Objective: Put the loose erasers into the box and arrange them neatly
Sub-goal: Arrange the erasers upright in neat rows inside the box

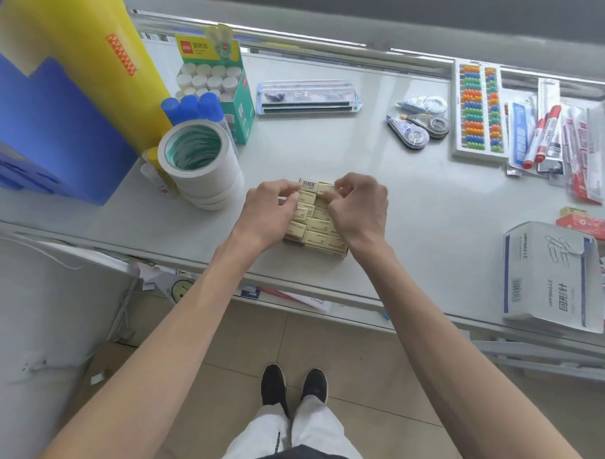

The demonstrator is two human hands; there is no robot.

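The red logo "deli" stands on the yellow header of the glue stick box (243,119), in the upper left of the frame. The white carton (546,282) at the lower right carries the characters "回形针", turned sideways, and a barcode. One eraser (307,185) in the centre shows a barcode; its digits are too small to read.
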